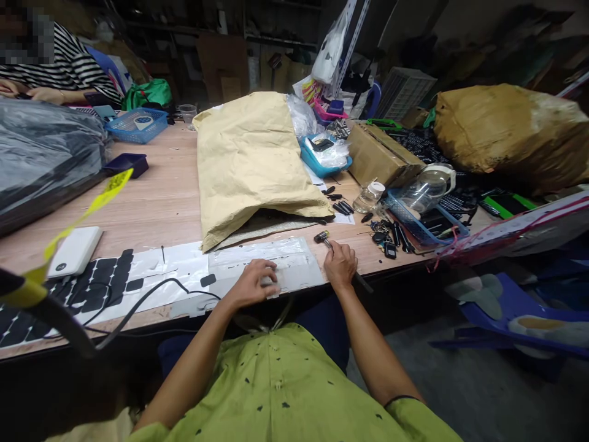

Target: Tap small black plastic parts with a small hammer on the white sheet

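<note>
My right hand [341, 264] is wrapped round a small hammer [322, 237], whose head lies just above the table while its dark handle sticks out below my fist. Near the table's front edge, my left hand [256, 282] rests over a clear flat plate [294, 261]. Its fingers curl toward the thumb; whatever is between the fingertips is too small to make out. A white sheet [159, 258] runs leftward from the plate, with a dark rounded piece [208, 280] on it. Just behind the plate lies a large beige sack [253, 159], its mouth toward me.
Left are black solar panels [108, 279], a white power bank [76, 252], a black cable [156, 287] and a blurred yellow strap [92, 205]. Right are loose black parts [343, 207], a glass jar [368, 196], a blue basket [426, 221] and a cardboard box [381, 153]. A co-worker's striped sleeve [78, 61] shows far left.
</note>
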A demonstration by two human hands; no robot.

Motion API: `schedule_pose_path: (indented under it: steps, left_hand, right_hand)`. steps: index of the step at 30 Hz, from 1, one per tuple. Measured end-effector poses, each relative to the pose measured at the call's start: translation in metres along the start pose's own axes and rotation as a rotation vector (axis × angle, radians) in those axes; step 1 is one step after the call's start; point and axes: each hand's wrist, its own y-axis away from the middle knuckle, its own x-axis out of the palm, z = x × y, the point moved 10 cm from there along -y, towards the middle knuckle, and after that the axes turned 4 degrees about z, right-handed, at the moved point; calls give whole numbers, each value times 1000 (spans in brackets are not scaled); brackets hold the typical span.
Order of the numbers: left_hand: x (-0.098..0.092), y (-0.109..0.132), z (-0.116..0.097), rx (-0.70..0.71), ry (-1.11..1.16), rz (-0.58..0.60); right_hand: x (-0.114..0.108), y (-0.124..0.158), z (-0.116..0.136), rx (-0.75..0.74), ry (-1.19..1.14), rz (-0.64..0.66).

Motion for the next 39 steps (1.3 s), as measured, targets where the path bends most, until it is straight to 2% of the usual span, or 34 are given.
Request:
schedule_pose_path:
  steps: [3,5,7,9,13,18,24,27,30,33,36,39]
  left_hand:
    - [-39,-33,28,-242,-62,-247]
    - [-68,-46,46,-409,-167,-434]
    - [-90,-52,59,-546,-263,-552]
    - [-104,-58,70,-661,-318,-582]
    - [-114,-66,83,-814,-354,-513]
    - [-108,-67,79,-784,-384,-436]
    - [-99,-43,72,-639,-348,-459]
    - [-80,-36,60,-471,-222,-428]
    - [-47,-35,41,-306,-116,-330]
    - [-18,-36,25,-225,-91,-254]
    - [-4,-39,18,-189,-108,-243]
    - [-2,-41,18,-168,-122,-253]
  right_hand:
    - [0,1,1,-12,3,-15]
    - [0,1,1,-18,-2,-23]
    - [1,2,1,-25,-9,-29]
    - [1,2,2,-30,-16,-30]
    - [2,2,2,-13,-17,-5]
    - [3,2,3,0,-30,30]
    - [3,1,3,18,-29,51]
    - [2,1,4,18,-13,46]
    - [3,0,5,21,27,59]
    - [4,0,4,35,68,75]
    - [4,0,5,33,84,83]
    - [4,0,6,33,79,84]
